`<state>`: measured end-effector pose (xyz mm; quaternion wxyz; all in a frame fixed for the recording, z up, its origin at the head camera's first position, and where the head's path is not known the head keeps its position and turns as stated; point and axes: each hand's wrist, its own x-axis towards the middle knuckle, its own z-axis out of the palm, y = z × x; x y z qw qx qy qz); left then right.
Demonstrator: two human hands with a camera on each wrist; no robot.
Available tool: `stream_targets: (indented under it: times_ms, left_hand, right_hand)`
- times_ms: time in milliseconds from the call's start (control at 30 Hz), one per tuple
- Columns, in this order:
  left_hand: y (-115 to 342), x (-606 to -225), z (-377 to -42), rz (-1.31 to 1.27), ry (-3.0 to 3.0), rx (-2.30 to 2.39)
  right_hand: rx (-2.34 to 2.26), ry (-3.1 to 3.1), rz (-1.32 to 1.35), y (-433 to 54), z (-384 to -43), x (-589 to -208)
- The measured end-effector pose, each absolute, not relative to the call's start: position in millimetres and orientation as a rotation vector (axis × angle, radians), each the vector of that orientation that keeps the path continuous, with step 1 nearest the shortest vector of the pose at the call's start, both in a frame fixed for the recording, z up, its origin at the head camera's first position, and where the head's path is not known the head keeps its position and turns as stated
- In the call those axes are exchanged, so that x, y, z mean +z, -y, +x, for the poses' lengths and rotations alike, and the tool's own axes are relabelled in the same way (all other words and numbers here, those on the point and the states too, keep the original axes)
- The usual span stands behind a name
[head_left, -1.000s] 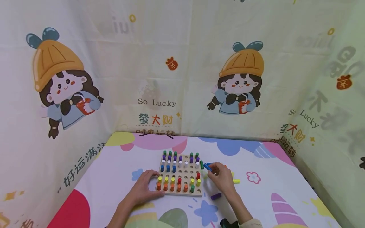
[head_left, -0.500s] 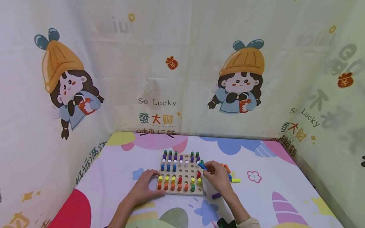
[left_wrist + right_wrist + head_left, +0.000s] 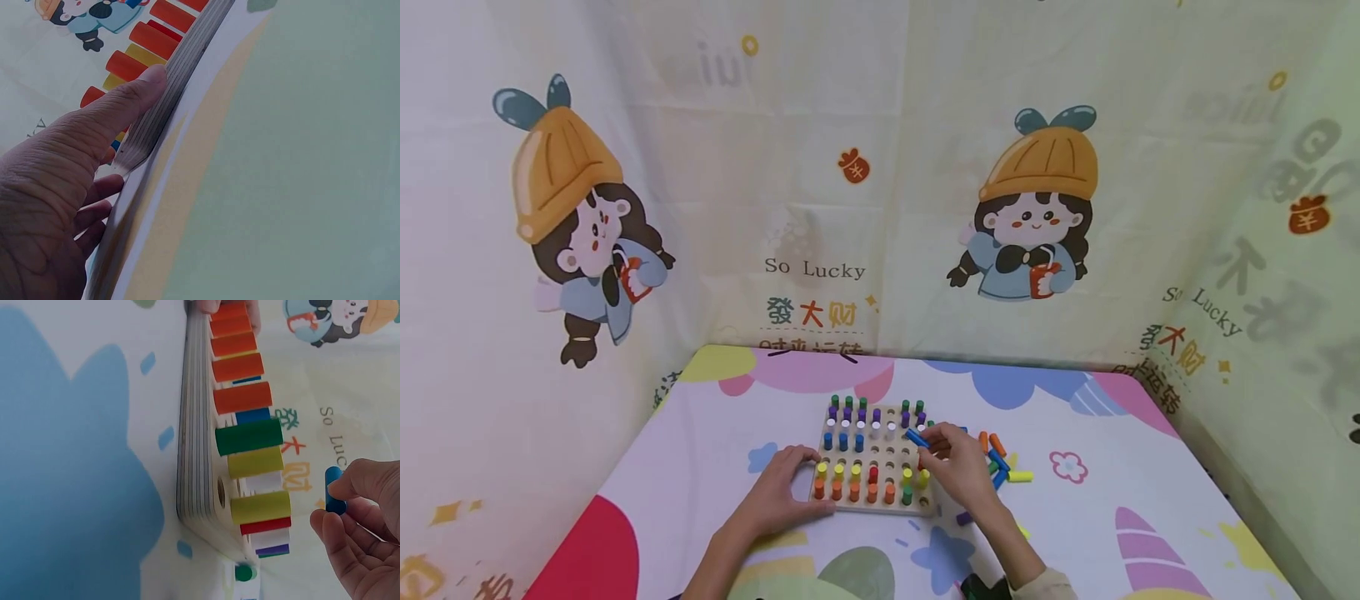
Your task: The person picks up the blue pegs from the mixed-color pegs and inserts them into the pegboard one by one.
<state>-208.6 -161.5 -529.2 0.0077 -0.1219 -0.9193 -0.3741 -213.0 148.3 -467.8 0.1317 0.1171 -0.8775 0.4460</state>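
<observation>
Open strip between board [image 3: 880, 509] and far edge of bench [image 3: 1105, 542]. Standing pegs [image 3: 854, 491] line board's near edge; left hand [image 3: 780, 487] blocks near left corner; loose pegs [image 3: 1020, 477] obstruct right.

The pegboard [image 3: 195, 437] is made of layered wood; the pegs [image 3: 250, 436] are smoothly finished, seemingly matt; the backdrop [image 3: 917, 250], creased cloth.

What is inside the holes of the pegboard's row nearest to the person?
Five orange pegs, then one green peg; the right-end hole has no peg. The pegs' lower ends are covered by the pegboard and cannot be seen.
</observation>
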Motion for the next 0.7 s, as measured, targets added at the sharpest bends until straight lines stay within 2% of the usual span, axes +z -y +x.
stream_targets:
  times_ms: [700]
  left_hand:
    - [160.1, -528.4, -208.1, -0.365, 2.874, -1.182]
  right_hand:
    - [1.317, 2.616, 0.366, -125.3, -222.5, -472.3]
